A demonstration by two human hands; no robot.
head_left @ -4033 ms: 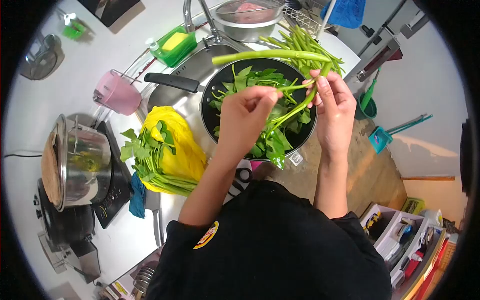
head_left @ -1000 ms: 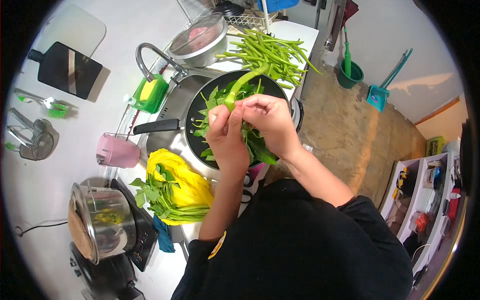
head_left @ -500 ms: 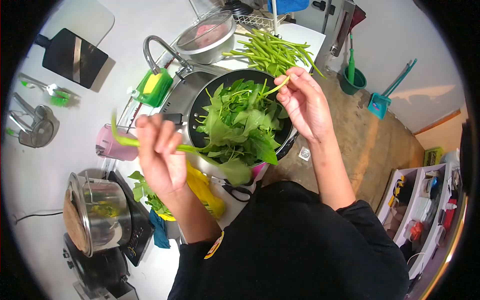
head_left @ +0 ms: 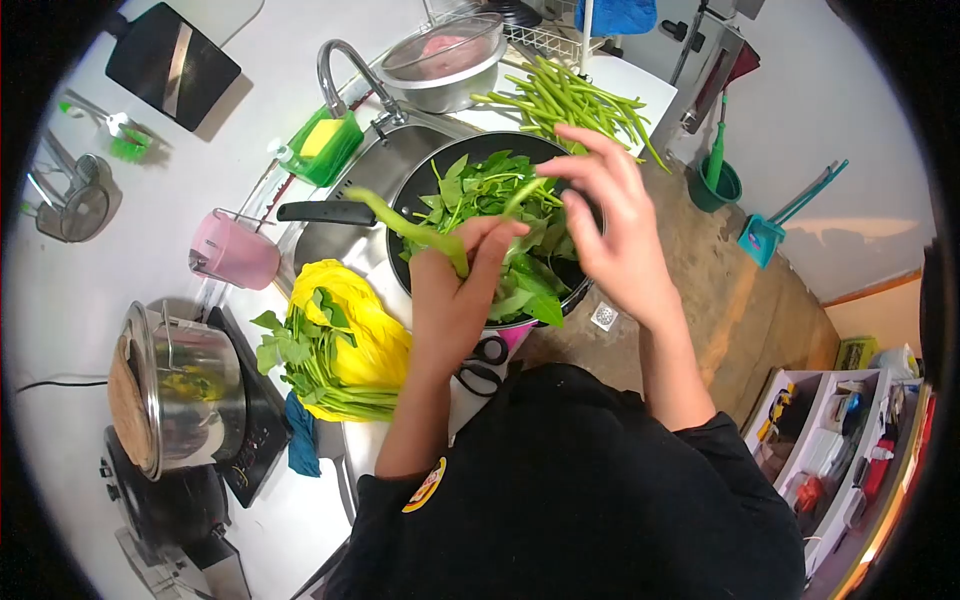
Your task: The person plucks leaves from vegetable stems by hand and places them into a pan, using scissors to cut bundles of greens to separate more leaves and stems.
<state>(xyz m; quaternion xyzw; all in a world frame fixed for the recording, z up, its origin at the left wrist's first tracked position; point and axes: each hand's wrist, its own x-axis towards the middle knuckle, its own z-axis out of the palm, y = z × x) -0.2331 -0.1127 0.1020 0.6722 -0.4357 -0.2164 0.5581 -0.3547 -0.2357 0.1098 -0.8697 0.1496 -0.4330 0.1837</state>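
Over a black frying pan piled with green leaves, my left hand pinches a leafy green stem. The stem's thick end points left, and a thinner piece rises from my fingertips toward the right. My right hand hovers at the pan's right side, fingers spread and thumb apart. Its fingertips are close to the stem's thin end; whether they touch it I cannot tell. The pan rests over the sink. Beyond my right hand lies a pile of bare green stalks.
A yellow bag with leafy greens lies left of my forearm, beside black-handled scissors. A faucet, a green sponge holder, a pink jug and a metal bowl surround the sink. A lidded pot stands lower left.
My left hand has moved right with its stem, from beside the pan to over it. My right hand has opened from a pinch on a thin stem piece. The view has shifted slightly.
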